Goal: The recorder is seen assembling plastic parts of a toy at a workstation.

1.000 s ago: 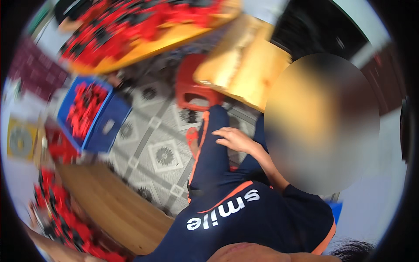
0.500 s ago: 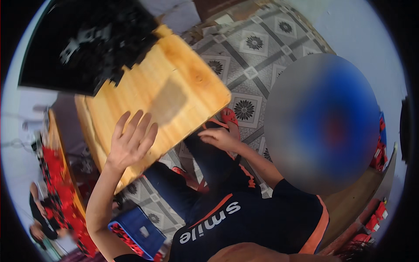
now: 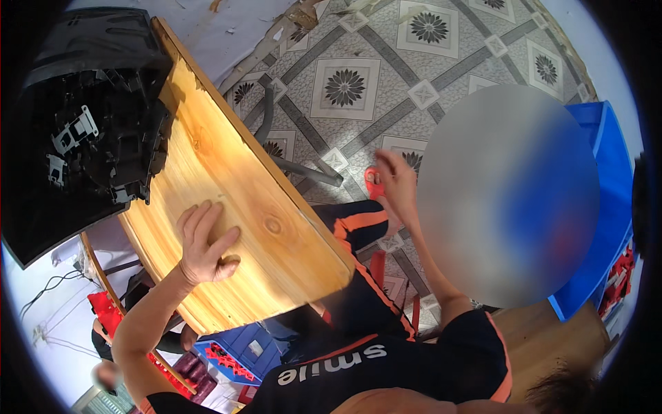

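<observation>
My left hand (image 3: pixel 207 250) rests on the bare wooden tabletop (image 3: pixel 269 262), fingers spread and slightly bent, with nothing in it. At the table's far left lies a heap of black plastic parts (image 3: pixel 103 148) on a black sheet or tray. Several pale metal-looking pieces (image 3: pixel 76 130) show among them. To the right of the table my right hand (image 3: pixel 398 183) hangs over the patterned floor, its fingers loosely extended and apart. No object shows in it, though a large blurred patch sits close beside it.
A large blue bin (image 3: pixel 607 228) stands at the right edge, partly covered by the blur. Below the table's near edge sits a blue crate (image 3: pixel 241 348) with red parts. Grey metal legs (image 3: pixel 310 171) stick out past the far edge. Another person (image 3: pixel 107 376) is at the lower left.
The view has turned, so the table's long far edge and more floor show. My left hand has come down onto the wood. My right hand has swung outward, away from the table edge.
</observation>
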The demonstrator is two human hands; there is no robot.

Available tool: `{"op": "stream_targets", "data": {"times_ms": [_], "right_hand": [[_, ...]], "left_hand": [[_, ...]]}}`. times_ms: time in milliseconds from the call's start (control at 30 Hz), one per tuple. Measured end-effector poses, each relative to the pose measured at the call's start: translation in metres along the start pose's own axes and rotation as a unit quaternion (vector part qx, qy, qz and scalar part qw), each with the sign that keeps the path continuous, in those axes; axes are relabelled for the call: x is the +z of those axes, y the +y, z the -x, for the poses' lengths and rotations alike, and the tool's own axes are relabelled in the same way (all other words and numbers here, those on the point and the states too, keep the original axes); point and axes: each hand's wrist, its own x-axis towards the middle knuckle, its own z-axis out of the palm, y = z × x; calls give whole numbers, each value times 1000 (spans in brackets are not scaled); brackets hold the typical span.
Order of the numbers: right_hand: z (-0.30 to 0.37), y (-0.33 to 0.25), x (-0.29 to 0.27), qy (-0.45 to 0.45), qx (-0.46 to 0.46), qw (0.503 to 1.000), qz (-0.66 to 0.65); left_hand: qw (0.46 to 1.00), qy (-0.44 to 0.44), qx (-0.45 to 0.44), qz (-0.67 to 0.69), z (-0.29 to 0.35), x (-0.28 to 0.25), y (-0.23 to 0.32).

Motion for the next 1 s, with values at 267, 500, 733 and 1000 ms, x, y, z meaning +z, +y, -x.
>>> {"op": "stream_targets", "data": {"times_ms": [267, 500, 733, 1000], "right_hand": [[92, -136, -17, -268, -73, 956, 91], [129, -136, -5, -224, -63, 950, 206], [181, -166, -3, -215, -8, 938, 272], [228, -207, -54, -83, 139, 915, 370]], "left_hand": [[999, -10, 2, 32, 11, 0, -8], [999, -3, 18, 41, 12, 5, -9], [1000, 8, -2, 28, -6, 1, 1], [998, 56, -4, 8, -5, -10, 8]]}}
